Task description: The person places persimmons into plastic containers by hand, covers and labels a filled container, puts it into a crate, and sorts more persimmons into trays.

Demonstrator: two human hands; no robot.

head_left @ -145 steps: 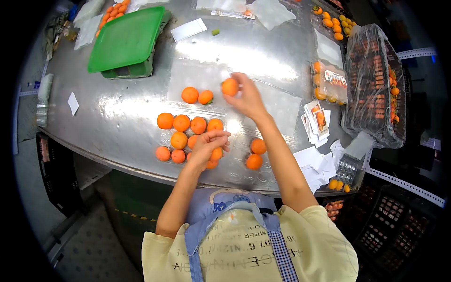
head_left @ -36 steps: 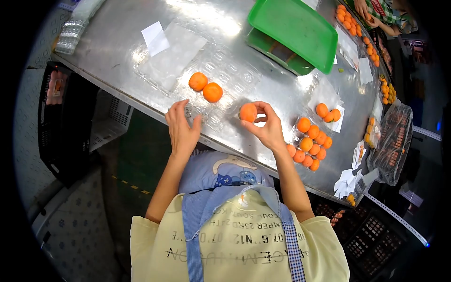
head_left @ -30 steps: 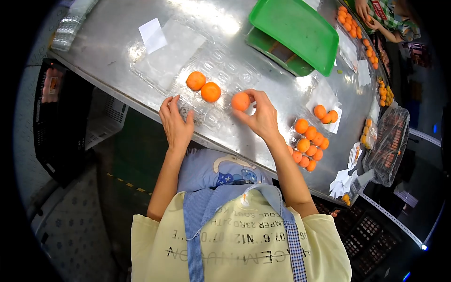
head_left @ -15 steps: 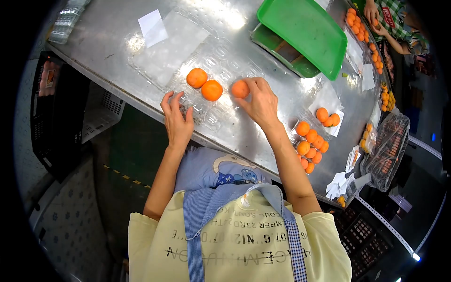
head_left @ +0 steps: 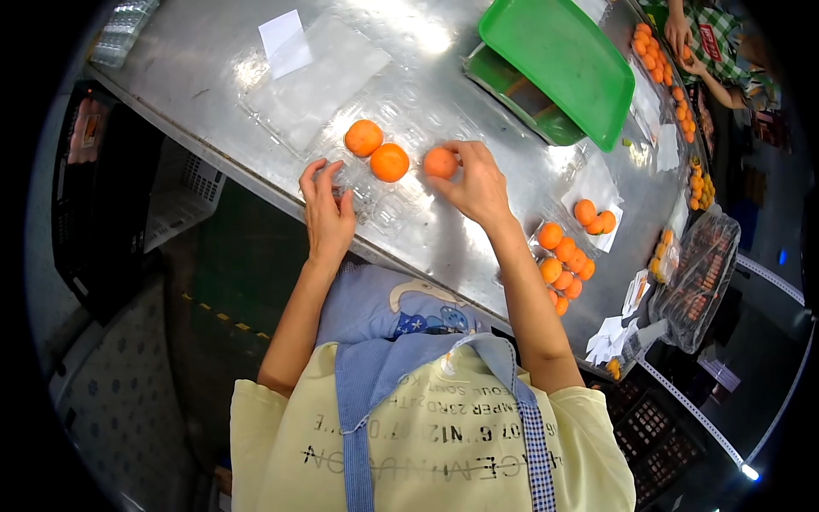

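My right hand (head_left: pixel 480 186) has its thumb and fingers closed round an orange (head_left: pixel 440 163) at the right side of a clear plastic tray (head_left: pixel 386 207) with moulded cups. Two more oranges, an upper one (head_left: pixel 363 137) and a lower one (head_left: pixel 389 162), sit in the tray. My left hand (head_left: pixel 328 213) is at the tray's near left edge, fingers curved and apart, with the fingertips close to or touching the plastic. Glare blurs the tray's outline.
A green tray (head_left: pixel 567 64) lies tilted over another at the back. Right of my arm are a filled fruit pack (head_left: pixel 563 266) and loose oranges (head_left: pixel 595 217) on white paper. Clear sheets (head_left: pixel 324 77) lie left. Another person's hands (head_left: pixel 682 47) hold fruit at far right.
The view has shifted slightly, so the table and tray sit a little differently in it. Both hands keep nearly the same pose, the right one still on the orange.
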